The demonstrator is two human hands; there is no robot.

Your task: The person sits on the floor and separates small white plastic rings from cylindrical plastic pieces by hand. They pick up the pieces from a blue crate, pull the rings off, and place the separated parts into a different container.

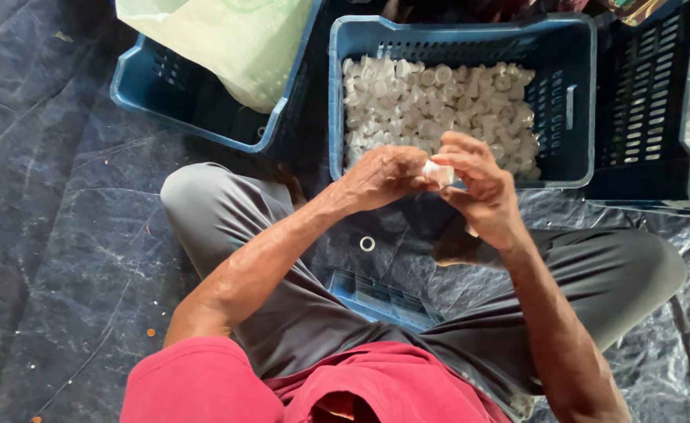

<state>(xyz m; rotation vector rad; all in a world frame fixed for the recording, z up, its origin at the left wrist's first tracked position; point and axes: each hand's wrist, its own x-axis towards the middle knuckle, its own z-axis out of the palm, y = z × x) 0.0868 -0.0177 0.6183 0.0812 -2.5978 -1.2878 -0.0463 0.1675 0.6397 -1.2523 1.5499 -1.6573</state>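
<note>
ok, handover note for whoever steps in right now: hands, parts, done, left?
Left hand: pinching the small white plastic part.
Right hand: gripping the same part from the other side, above the lap.
Blue crate directly ahead: holds a pile of similar white parts.
Small white ring lies on the tarp between the legs.
Done: one part picked up.
Left: the crate pile looks large.
</note>
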